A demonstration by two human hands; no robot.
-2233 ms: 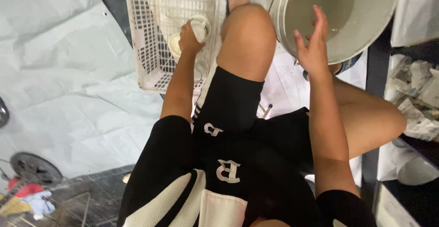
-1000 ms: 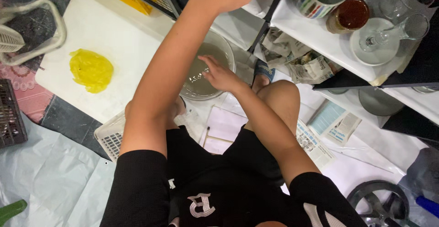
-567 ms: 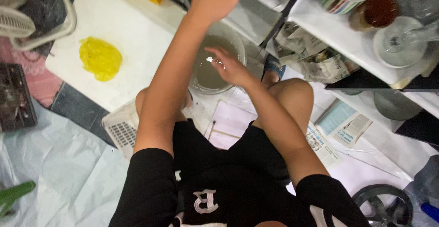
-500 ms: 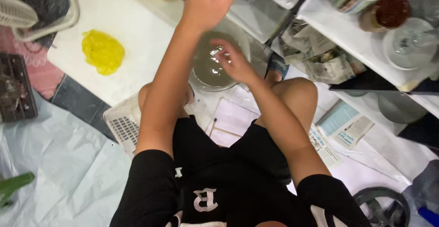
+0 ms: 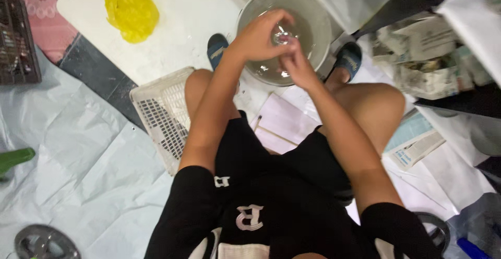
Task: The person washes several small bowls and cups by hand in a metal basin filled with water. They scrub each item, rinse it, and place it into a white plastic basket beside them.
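A white plastic basket (image 5: 162, 115) lies on the floor beside the left knee. A yellow bag (image 5: 130, 9) rests on a white board (image 5: 182, 13) further out. The left hand (image 5: 258, 37) is curled around a small clear glass object (image 5: 280, 37), held over a water-filled basin (image 5: 313, 16). The right hand (image 5: 297, 63) touches the same object from below, fingers closed against it. Crumpled newspaper (image 5: 422, 55) sits on a shelf to the right.
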